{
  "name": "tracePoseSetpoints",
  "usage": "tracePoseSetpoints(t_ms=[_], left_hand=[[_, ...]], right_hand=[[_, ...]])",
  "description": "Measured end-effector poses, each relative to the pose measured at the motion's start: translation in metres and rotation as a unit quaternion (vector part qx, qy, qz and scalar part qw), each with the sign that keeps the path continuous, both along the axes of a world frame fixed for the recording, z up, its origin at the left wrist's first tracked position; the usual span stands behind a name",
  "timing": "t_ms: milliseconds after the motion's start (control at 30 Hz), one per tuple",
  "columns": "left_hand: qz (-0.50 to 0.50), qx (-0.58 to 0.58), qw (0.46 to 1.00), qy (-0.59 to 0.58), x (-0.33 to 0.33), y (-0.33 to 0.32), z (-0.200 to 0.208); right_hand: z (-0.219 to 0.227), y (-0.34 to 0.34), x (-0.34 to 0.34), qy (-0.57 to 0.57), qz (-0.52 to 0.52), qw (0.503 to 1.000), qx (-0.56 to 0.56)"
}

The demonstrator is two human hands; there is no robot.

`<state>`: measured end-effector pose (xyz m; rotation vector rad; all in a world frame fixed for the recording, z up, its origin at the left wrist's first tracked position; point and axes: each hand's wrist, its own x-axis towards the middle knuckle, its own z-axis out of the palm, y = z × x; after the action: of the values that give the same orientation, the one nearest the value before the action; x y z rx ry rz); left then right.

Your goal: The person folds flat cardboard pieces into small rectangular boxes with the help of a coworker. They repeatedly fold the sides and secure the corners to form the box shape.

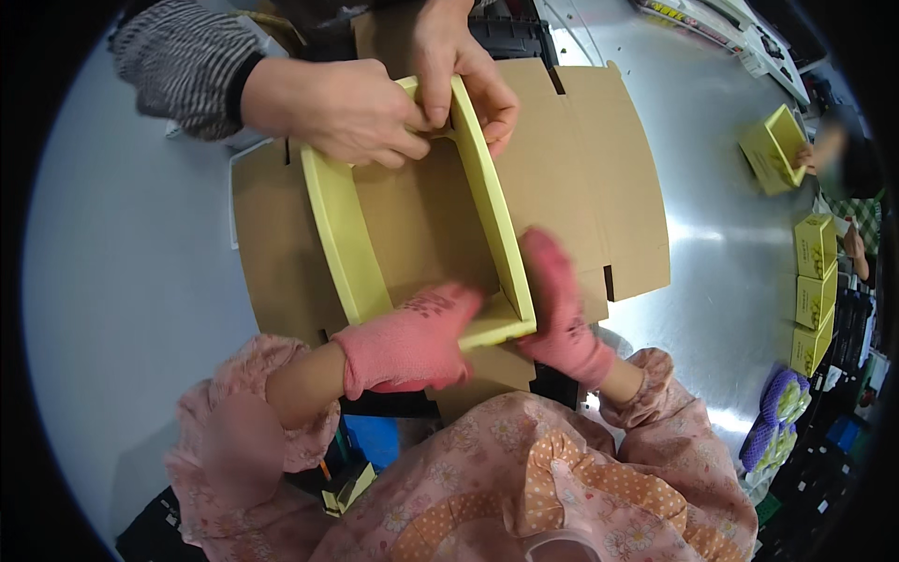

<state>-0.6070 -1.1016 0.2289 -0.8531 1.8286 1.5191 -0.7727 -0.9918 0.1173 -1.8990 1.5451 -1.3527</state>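
A pale yellow cardboard box (pixel 331 234) with raised walls stands in front of me; its inside shows brown, and I cannot tell whether that is its own bottom or the board below. My left hand (pixel 407 342), in a pink glove, grips the near wall, fingers inside and the lower part of the hand outside. Beside the near right corner, my right hand (pixel 562 314), also gloved in pink, has its fingers stretched up along the outside of the right wall. Both gloves are slightly blurred. A co-worker's bare hands (pixel 365 112) work at the far corners.
Flattened brown cardboard (pixel 590 178) with slotted flaps lies under the box on a shiny metal table (pixel 712 272). Along the right edge stand several finished yellow boxes (pixel 816 302) and purple-netted fruit packs (pixel 785 398). Another person holds a yellow box (pixel 770 155) at the far right.
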Motion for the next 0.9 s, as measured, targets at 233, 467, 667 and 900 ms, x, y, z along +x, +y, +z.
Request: tracePoseSetpoints(t_ms=[233,467,667,900], left_hand=[[-0.180,0.024,0.982,0.059,0.001,-0.016,-0.038],[-0.139,0.062,0.984,0.087,0.004,-0.019,-0.034],[-0.157,0.168,0.973,0.036,0.008,-0.024,-0.046],[-0.224,0.248,0.942,-0.042,-0.011,-0.036,-0.046]], right_hand=[[-0.008,-0.003,0.012,0.041,0.001,0.996,0.075],[0.002,-0.006,0.004,0.038,0.021,0.991,0.123],[0.009,-0.012,0.008,0.024,0.007,0.991,0.129],[0.005,-0.009,0.010,0.041,0.023,0.987,0.154]])
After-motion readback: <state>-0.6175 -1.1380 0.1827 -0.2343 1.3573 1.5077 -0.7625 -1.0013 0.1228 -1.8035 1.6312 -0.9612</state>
